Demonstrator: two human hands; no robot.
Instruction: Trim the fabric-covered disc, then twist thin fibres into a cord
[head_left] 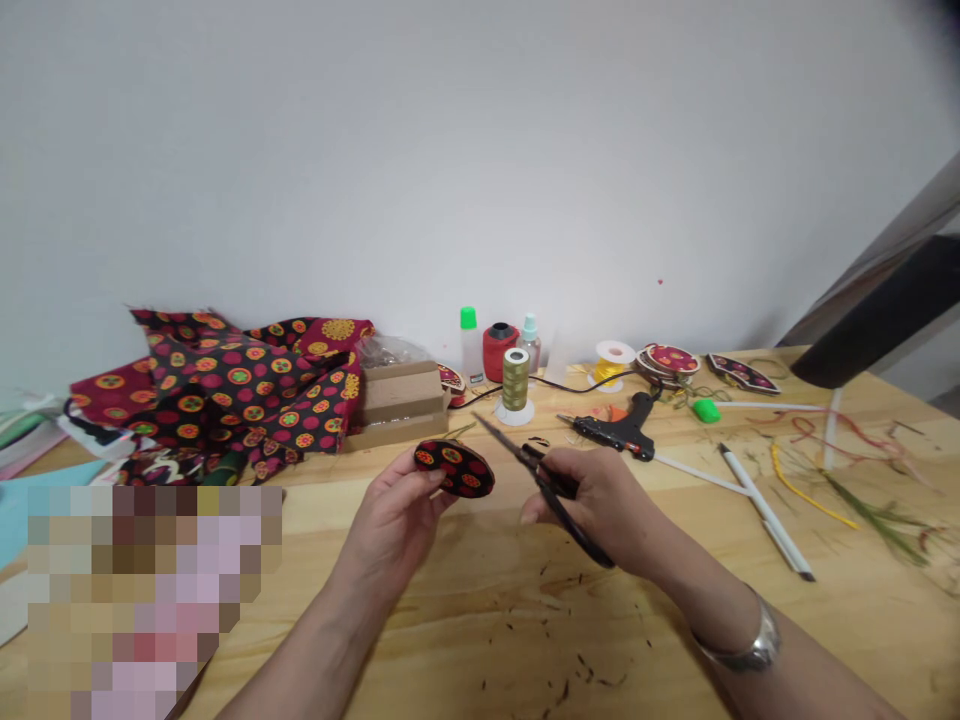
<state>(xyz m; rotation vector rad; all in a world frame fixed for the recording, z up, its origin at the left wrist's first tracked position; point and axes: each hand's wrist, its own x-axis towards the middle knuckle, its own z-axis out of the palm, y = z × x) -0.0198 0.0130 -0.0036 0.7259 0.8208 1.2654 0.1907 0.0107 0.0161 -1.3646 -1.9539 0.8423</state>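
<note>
Between thumb and fingers, my left hand [401, 520] holds an oval fabric-covered disc [469, 474], black with red and orange round motifs. My right hand [600, 500] grips a pair of dark scissors [559, 500] by the handles, blades pointing up and left. The blade tips are above and just right of the disc, apart from it. Small dark clippings [577, 665] are scattered on the wooden table [420, 640] below my hands. Behind the disc stands a spool of olive-gold thread [515, 385].
Patterned fabric [255, 380] is heaped at the left beside a cardboard box [397, 400]. A black glue gun [622, 428] lies beyond my right hand. At right are a white marker [765, 515], loose cords [810, 490] and a black cylinder [877, 310]. Small bottles [469, 345] stand along the wall.
</note>
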